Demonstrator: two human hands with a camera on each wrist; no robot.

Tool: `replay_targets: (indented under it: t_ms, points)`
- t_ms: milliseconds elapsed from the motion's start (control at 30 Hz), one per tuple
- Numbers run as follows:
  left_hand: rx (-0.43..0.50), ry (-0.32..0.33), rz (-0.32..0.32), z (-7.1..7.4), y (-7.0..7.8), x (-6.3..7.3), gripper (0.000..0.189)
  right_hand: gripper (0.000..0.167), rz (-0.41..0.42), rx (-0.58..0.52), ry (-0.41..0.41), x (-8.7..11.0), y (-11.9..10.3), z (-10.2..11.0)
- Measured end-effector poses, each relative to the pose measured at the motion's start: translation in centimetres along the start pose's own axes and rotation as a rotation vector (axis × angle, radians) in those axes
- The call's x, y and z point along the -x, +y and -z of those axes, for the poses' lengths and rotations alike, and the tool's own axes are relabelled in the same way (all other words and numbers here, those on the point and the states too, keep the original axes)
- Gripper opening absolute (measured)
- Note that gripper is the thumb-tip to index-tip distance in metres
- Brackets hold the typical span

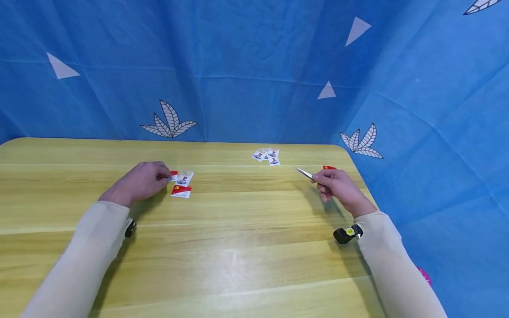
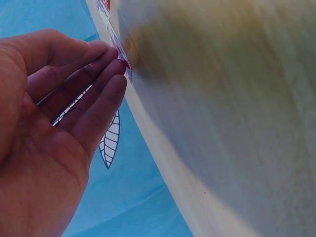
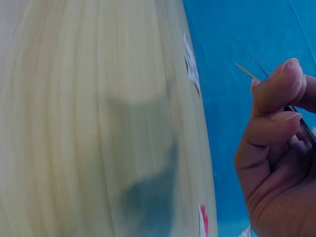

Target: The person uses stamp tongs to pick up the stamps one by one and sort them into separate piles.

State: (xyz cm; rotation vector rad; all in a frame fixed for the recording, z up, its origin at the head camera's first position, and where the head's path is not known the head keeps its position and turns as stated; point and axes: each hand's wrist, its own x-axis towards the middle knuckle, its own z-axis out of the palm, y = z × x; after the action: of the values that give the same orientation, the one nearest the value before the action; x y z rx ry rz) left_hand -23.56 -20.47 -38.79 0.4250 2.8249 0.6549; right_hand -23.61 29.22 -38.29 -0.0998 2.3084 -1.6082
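- While its fingertips sit at the edge of a red-and-white card (image 1: 173,175) on the left of the wooden table (image 1: 238,221), the left hand (image 1: 141,181) has thumb and fingers drawn close; whether they pinch or merely touch it cannot be told.
- Just right lie 2 more: a white printed card (image 1: 185,177) and, nearer, a red-topped card (image 1: 181,191). All look light, thin and easily creased, best lifted by an edge.
- Right of center, near the table's far edge, white cards (image 1: 273,156) overlap.
- At right, the right hand (image 1: 338,185) pinches slim tweezers (image 1: 304,172) between thumb and fingers. They appear light, stiff and perhaps slick, safest held midway, clear of the fine points.
- On that hand's far side, a red card (image 1: 329,167) lies partly hidden.
- The right wrist view shows 2 tweezer tips apart, which the head view merges; only the left wrist view bares the left palm, its fingers fairly straight.
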Motion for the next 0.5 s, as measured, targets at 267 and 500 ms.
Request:
replay_targets:
  t_ms: [267,500]
  points:
    - [0.008,0.002,0.013,0.2,0.1,0.2,0.025,0.034,0.033,0.003,-0.075,-1.5,-1.4,-2.9]
    - [0.015,-0.008,0.001,0.2,0.2,0.0,0.025,0.034,0.069,-0.019,-0.151,-2.5,-2.6,-5.5]
